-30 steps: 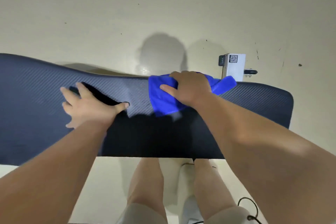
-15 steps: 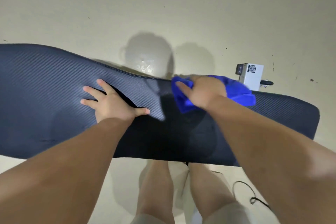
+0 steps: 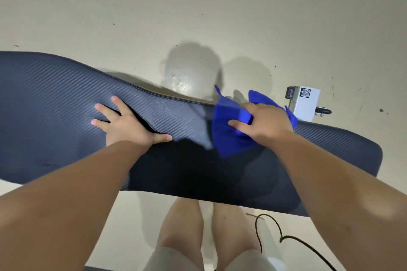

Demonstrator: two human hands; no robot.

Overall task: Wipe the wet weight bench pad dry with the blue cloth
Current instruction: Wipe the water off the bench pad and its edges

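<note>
The right hand (image 3: 267,124) presses the bunched cloth (image 3: 229,138) on the pad (image 3: 55,99), fingers curled over it. Left of it, the left hand (image 3: 125,126) lies flat, fingers spread.

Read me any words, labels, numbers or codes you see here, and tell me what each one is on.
No readable words or numbers anywhere.
White box on the floor behind the pad: a QR code sticker, too small to decode, no legible text beside it.
Bench pad: only a woven texture, no brand visible.
Blue cloth: no tag or print visible.
</note>
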